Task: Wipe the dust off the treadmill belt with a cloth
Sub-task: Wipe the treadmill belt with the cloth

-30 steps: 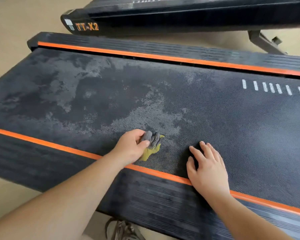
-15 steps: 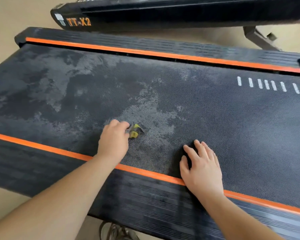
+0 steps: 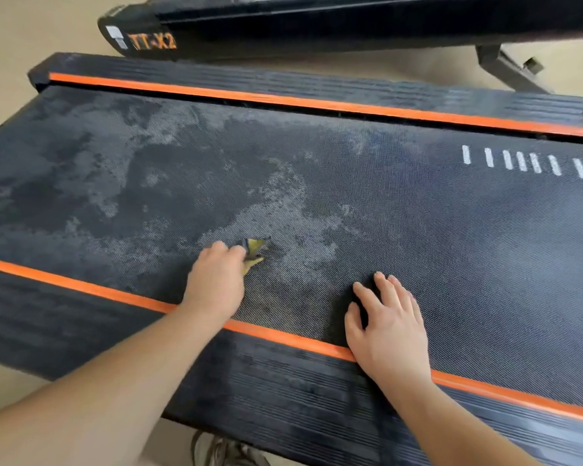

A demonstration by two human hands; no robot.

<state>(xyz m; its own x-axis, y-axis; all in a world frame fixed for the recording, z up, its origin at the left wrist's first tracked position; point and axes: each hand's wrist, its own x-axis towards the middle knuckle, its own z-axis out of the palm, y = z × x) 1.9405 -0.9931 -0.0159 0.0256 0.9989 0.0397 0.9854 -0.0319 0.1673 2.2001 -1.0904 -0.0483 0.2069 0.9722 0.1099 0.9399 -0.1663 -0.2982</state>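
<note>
The black treadmill belt (image 3: pixel 418 237) fills the view, with pale dust patches across its left and middle. My left hand (image 3: pixel 216 280) grips a small crumpled grey-and-yellow cloth (image 3: pixel 254 250) and holds it down on the belt near the front rail. Most of the cloth is hidden under my fingers. My right hand (image 3: pixel 387 321) lies flat on the belt to the right, fingers spread, its heel over the near orange stripe (image 3: pixel 283 338).
Black ribbed side rails with orange stripes run along both long edges of the belt (image 3: pixel 317 102). Another black machine marked TT-X2 (image 3: pixel 152 42) lies beyond the far rail. A shoe (image 3: pixel 223 449) shows on the beige floor below the near rail.
My left hand has slid the cloth leftward along the belt from beside my right hand, and less of the cloth shows now. My right hand has stayed planted.
</note>
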